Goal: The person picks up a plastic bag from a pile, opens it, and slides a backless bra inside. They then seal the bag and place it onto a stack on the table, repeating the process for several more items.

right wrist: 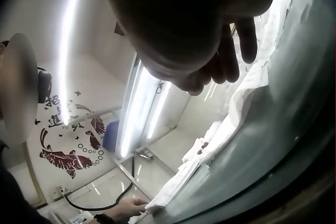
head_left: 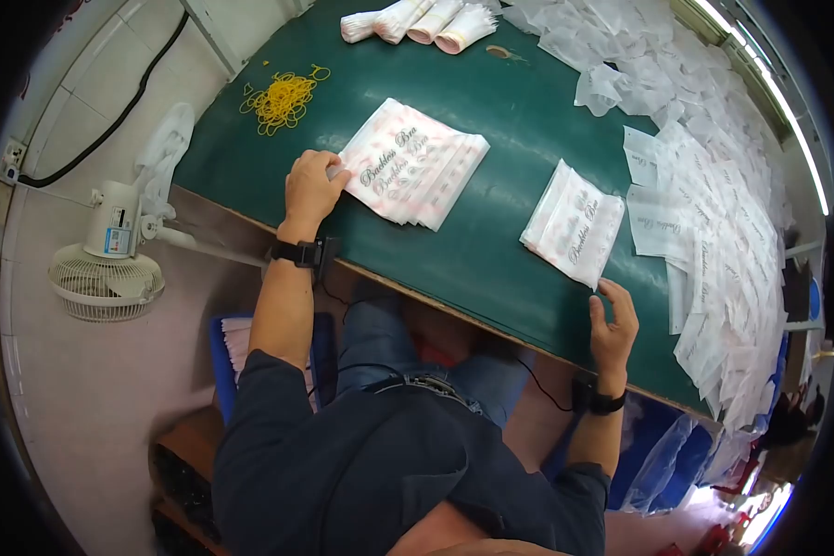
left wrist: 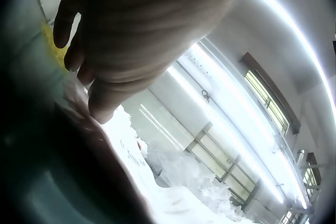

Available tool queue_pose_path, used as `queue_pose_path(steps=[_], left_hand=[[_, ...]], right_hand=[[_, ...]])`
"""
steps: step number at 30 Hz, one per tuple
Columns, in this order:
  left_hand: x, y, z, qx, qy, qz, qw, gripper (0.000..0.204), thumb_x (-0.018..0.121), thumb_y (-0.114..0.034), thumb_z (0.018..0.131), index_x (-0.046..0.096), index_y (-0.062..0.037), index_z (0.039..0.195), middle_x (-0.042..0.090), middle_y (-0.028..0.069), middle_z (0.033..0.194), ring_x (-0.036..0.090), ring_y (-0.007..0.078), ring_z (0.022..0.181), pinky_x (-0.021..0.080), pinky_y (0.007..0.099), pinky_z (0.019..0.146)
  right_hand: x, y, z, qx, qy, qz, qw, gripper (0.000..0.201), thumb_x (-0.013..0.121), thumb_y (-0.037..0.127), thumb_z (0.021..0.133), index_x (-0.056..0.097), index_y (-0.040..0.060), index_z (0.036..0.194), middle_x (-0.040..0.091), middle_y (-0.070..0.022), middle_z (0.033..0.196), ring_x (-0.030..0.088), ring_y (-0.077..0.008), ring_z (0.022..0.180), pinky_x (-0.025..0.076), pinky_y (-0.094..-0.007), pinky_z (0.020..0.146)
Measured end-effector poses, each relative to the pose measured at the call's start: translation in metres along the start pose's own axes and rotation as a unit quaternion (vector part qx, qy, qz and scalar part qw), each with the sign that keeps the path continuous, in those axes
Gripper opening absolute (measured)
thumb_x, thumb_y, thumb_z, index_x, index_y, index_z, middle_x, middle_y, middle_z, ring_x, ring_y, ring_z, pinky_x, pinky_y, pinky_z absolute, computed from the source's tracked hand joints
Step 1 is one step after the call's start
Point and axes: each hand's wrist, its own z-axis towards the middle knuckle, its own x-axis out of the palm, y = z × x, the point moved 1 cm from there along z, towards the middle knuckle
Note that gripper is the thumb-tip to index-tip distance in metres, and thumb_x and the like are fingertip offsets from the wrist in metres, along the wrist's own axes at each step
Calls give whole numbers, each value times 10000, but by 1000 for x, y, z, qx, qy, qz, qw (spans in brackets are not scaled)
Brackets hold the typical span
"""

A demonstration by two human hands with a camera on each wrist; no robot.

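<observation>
Bags in the smaller stack [head_left: 574, 221] lie at eleven o'clock from my nearer right hand [head_left: 614, 326], fingers loosely parted, while my left hand [head_left: 311, 188] pinches the larger stack [head_left: 415, 165].

A green-topped table [head_left: 491, 111] stands beside a white-tiled wall [head_left: 93, 83] on the left. A fan [head_left: 107, 283] hangs over the pinkish floor [head_left: 93, 408]. Bright tube lights [left wrist: 294, 29] line the ceiling near barred windows [left wrist: 265, 100].
</observation>
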Motion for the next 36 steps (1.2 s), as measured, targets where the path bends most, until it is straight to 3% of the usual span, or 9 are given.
queue_pose_path(steps=[3,10,19,23,27,29,30,32,36], left_hand=[[-3,-6,8,-13,-3,-14,1000,395,859,-325,827,747,-55,1093,698,115,1042,681,331,979,549,439,870],[5,10,30,-95,102,-79,987,418,845,-379,819,725,-46,1042,683,106,962,669,272,888,545,395,815],[10,-9,29,-45,51,-38,997,331,785,-341,895,699,-48,1023,734,111,996,702,330,945,530,460,825],[1,-26,22,-3,45,-57,997,235,755,-269,927,688,-55,998,736,100,985,696,340,944,501,480,794],[-42,-97,-6,141,36,-133,980,165,742,-214,931,678,-66,967,730,97,943,692,334,919,479,469,798],[-61,-141,-24,277,41,-159,947,131,753,-173,909,673,-76,949,721,97,913,688,326,894,471,450,822],[-69,-150,-31,283,48,-165,944,131,753,-173,909,673,-76,949,721,97,913,688,326,894,471,450,822],[-87,-158,-45,316,36,-141,938,135,765,-167,892,676,-82,948,713,88,894,683,318,877,468,444,825],[-73,-122,-69,312,25,-138,939,125,772,-146,876,674,-91,929,696,77,866,670,312,852,466,444,827]], right_hand=[[13,14,-6,12,10,34,999,223,739,38,965,729,-32,1176,749,-152,1162,724,-270,1085,548,-344,975],[25,21,-13,28,27,51,998,204,754,29,943,740,-25,1139,756,-167,1144,736,-298,1058,561,-357,948],[42,48,-4,0,59,74,995,202,745,8,938,744,-23,1139,762,-151,1120,738,-274,1029,560,-345,940],[50,74,15,-36,65,90,993,209,766,9,922,749,-19,1129,765,-161,1111,743,-302,1031,564,-347,938],[70,130,68,-169,17,51,984,364,820,40,868,739,37,1223,748,-150,1194,708,-316,1163,569,-421,986],[73,185,103,-282,-47,-70,956,307,848,113,839,734,71,1121,742,-100,1170,695,-286,1170,542,-459,1037],[81,183,116,-273,-50,-77,958,307,848,113,839,734,71,1121,742,-100,1170,695,-286,1170,542,-459,1037],[97,176,125,-362,92,-117,920,224,848,188,830,669,94,924,714,-64,980,708,-279,1001,528,-464,1036],[77,158,119,-340,130,-123,923,284,828,215,846,569,102,816,639,-56,824,678,-292,845,542,-456,980]])
